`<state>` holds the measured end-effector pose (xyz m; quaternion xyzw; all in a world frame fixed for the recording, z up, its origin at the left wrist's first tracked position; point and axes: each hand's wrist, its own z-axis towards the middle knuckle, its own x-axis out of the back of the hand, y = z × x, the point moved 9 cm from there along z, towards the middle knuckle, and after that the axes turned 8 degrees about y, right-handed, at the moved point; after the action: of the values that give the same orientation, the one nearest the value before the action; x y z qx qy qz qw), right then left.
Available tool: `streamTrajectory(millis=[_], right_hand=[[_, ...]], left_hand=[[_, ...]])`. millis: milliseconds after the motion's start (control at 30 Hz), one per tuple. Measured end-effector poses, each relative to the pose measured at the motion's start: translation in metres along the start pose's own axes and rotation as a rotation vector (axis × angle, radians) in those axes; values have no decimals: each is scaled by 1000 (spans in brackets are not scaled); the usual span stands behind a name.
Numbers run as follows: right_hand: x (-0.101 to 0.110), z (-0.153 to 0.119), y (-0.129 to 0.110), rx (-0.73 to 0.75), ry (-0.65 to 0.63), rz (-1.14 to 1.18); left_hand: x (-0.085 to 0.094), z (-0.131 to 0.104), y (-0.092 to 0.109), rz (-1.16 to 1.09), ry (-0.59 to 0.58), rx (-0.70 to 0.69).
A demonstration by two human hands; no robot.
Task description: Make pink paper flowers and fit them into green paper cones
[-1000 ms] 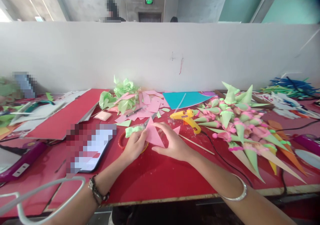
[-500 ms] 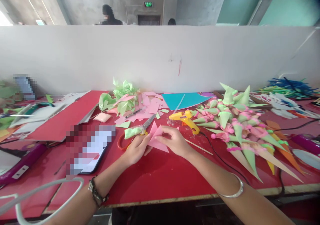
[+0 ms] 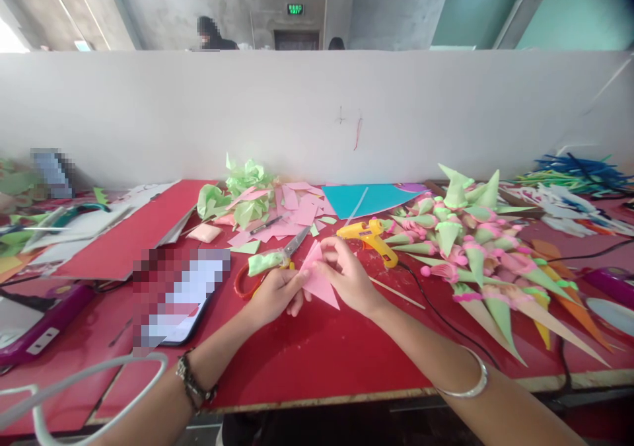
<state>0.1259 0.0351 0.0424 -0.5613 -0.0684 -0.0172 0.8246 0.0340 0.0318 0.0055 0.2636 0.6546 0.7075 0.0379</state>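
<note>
A folded piece of pink paper is held between my two hands above the red table. My left hand pinches its left edge between thumb and fingers. On the other side, my right hand grips the upper right part, thumb in front and fingers curled behind. Just beyond my left hand lie scissors with red and yellow handles, partly wrapped in light green material. A yellow glue gun rests on its side past my right hand. A thin wooden stick lies beside my right wrist.
Many paper cones in green, pink and orange pile up at right. Pink paper scraps and crumpled green paper lie at the back, near a teal sheet. A phone lies left; a white partition stands behind.
The pink paper has gone from spread with two upper points to folded narrower. My right hand has shifted slightly up and its fingers have curled more over the paper.
</note>
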Motion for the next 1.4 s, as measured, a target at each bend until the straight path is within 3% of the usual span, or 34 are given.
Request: streamTrajectory(millis=[200,367,533,667,933,1133,1300,1400], right_hand=[[6,-2,-16,181,49,-102],[-11,-7,-32,315,-179,-163],[-9,-7,-33,330,-172,-151],[-7,-5,-27,272,-142,-148],[-8,-2,-3,10,-98,33],[-1,-1,2,-5,-1,-51],[-3,-2,3,-37,-28,61],[-9,-2,4,-90,-112,170]], left_hand=[[4,0,3,-110,23,20],[12,-4,10,-152,88,51],[11,-5,10,-138,70,51],[6,-5,12,-145,43,-6],[-4,-7,17,-105,-23,-118],[-5,-8,19,61,-10,-152],[-10,-8,12,30,-92,-78],[-12,-10,13,21,-152,-75]])
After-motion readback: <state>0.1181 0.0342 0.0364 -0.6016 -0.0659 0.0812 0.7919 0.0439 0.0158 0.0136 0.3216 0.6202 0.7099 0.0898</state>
